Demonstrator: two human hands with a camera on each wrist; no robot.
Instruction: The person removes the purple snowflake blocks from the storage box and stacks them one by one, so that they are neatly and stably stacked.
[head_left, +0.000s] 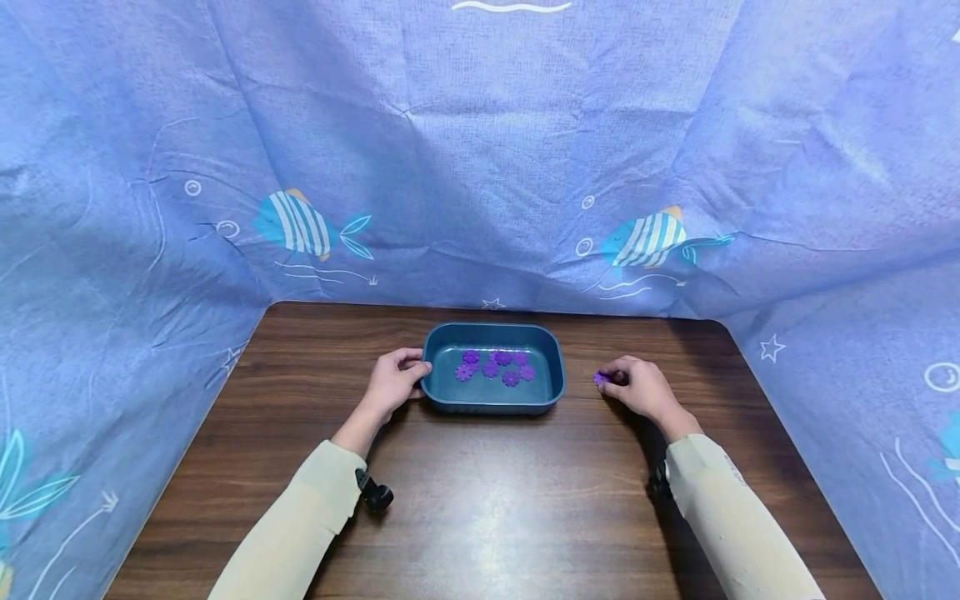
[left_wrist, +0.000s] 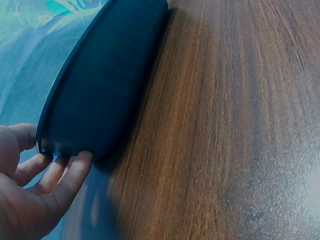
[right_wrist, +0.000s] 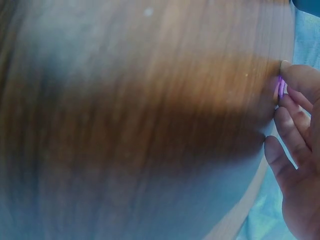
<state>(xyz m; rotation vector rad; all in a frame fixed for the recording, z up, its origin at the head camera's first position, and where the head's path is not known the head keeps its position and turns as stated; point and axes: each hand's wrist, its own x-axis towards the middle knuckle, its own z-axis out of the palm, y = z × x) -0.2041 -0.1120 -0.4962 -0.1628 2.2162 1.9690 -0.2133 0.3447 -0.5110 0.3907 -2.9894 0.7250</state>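
Note:
A dark teal rectangular tray (head_left: 495, 408) with rounded corners stands on the table. Inside it lie several small purple notched discs (head_left: 512, 378), flower-like in outline. My left hand (head_left: 395, 379) grips the tray's left end, thumb at the rim and fingertips against the outer wall; in the left wrist view, the tray's side (left_wrist: 95, 85) shows above those fingers (left_wrist: 70, 182). To the right of the tray, my right hand (head_left: 639, 385) pinches one purple notched disc (head_left: 599, 378) close to the tabletop. The right wrist view shows only a sliver of that disc (right_wrist: 281, 87) between thumb and fingers.
The brown wood-grain table (head_left: 480, 500) has a bright glare patch in front of the tray. Behind the table and at its sides hangs a blue cloth (head_left: 480, 167) printed with fish. Black camera straps (head_left: 373, 492) sit on both wrists.

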